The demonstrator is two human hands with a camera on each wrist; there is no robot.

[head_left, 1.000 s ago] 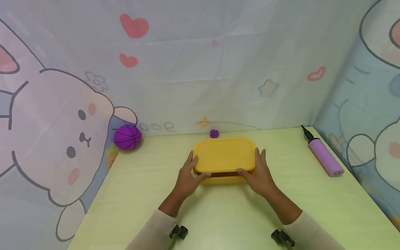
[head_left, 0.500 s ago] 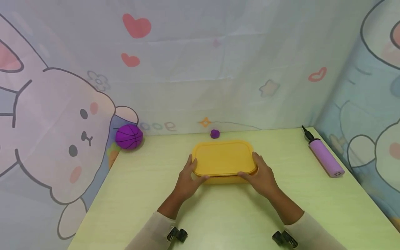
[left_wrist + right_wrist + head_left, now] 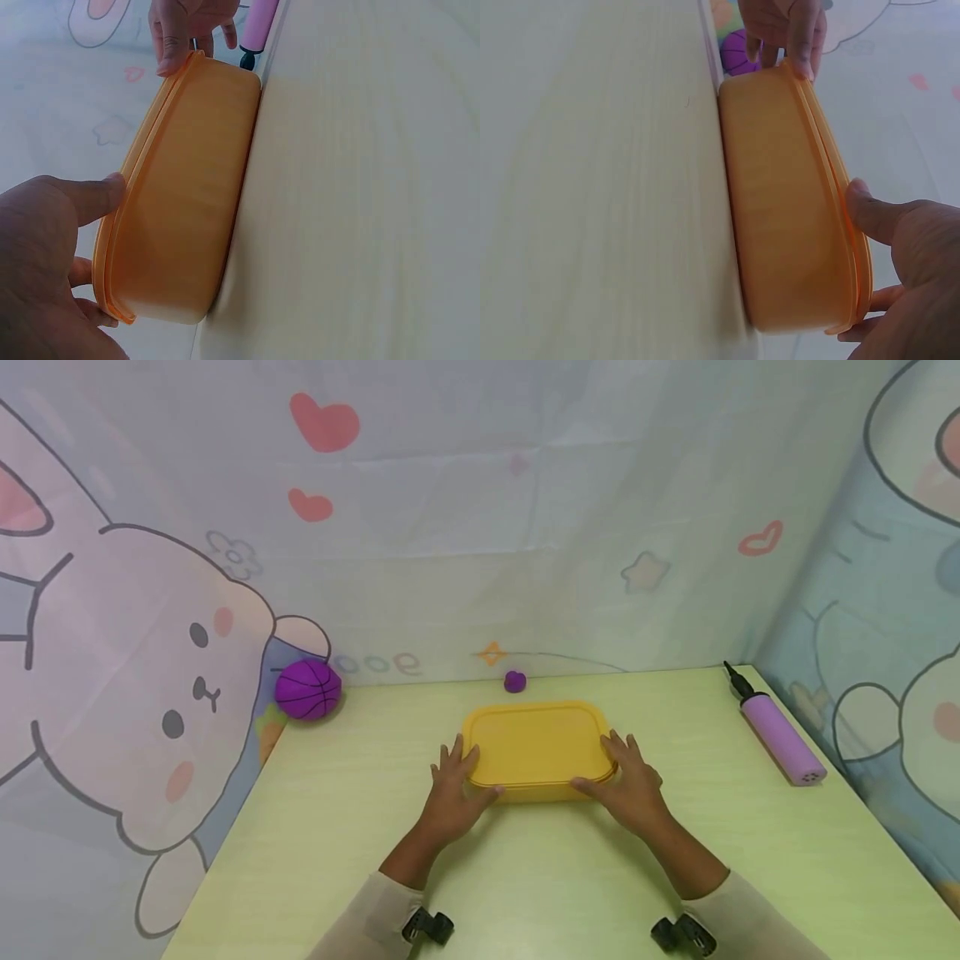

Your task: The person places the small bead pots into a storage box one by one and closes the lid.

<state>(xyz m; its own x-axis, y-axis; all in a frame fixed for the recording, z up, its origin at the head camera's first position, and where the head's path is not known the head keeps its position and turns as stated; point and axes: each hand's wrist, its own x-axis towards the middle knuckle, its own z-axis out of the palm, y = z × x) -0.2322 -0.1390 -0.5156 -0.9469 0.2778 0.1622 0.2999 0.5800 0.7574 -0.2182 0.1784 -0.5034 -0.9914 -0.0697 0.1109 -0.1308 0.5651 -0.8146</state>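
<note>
A yellow rectangular box (image 3: pixel 780 202) rests on the table with its yellow lid (image 3: pixel 536 743) lying over the top. At the lid's near left corner is my left hand (image 3: pixel 452 797), thumb on the front rim and fingers along the short side, some spread away from it. My right hand (image 3: pixel 632 789) grips the near right corner in the same way, its thumb (image 3: pixel 866 206) against the rim. A thin gap shows between lid and box near this corner in the right wrist view. The inside of the box is hidden.
A purple basketball (image 3: pixel 308 690) sits at the table's back left. Behind the box is a small purple object (image 3: pixel 514 682). A pink hand pump (image 3: pixel 780 735) with a black nozzle lies at the right edge. Printed cloth hangs behind the table (image 3: pixel 337 860).
The lid's front edge has come down onto the box, and the dark opening below it has gone. My left fingers have spread; both hands have stayed at the corners.
</note>
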